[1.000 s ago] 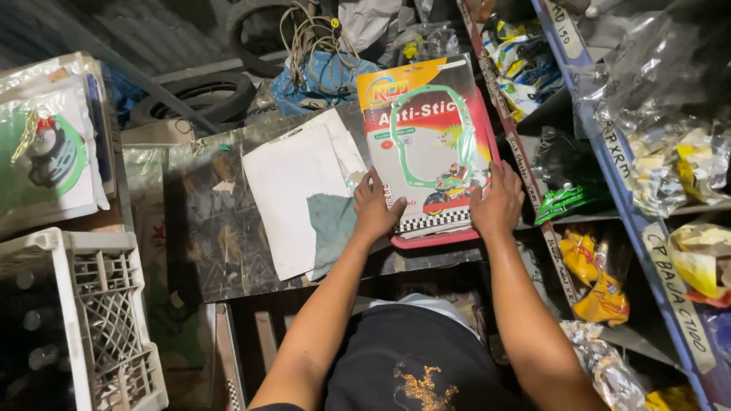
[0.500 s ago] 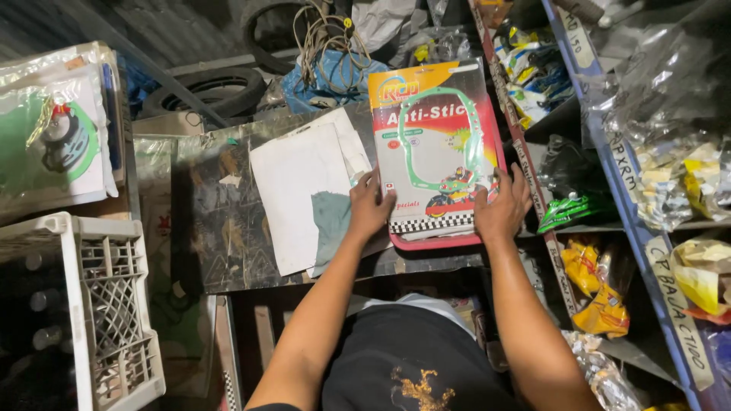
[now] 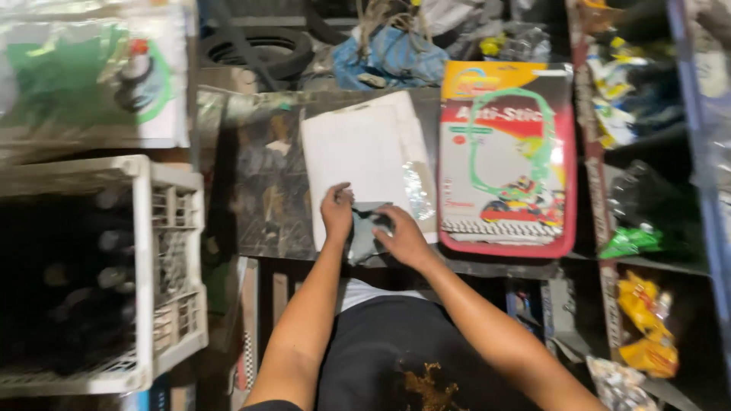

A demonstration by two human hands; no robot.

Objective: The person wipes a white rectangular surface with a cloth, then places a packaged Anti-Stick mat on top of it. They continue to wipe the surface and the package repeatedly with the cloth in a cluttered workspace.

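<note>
- left hand [image 3: 336, 213] lies on the grey-green packet [image 3: 365, 232], fingers curled at its left edge, pinning it flat.
- right hand [image 3: 403, 237] covers the packet's right side, fingers bent on it; whether they pinch it cannot be told.
- packet sits at the near edge of the dark worktop [image 3: 259, 190], overlapping the white sheets [image 3: 362, 152].
- red and yellow gasket pack [image 3: 506, 167] lies just right, apart from both hands.
- white crate [image 3: 164, 266] stands left.

Bare forearms, black shirt [image 3: 396, 342] bearing a golden print [image 3: 426, 388].
</note>
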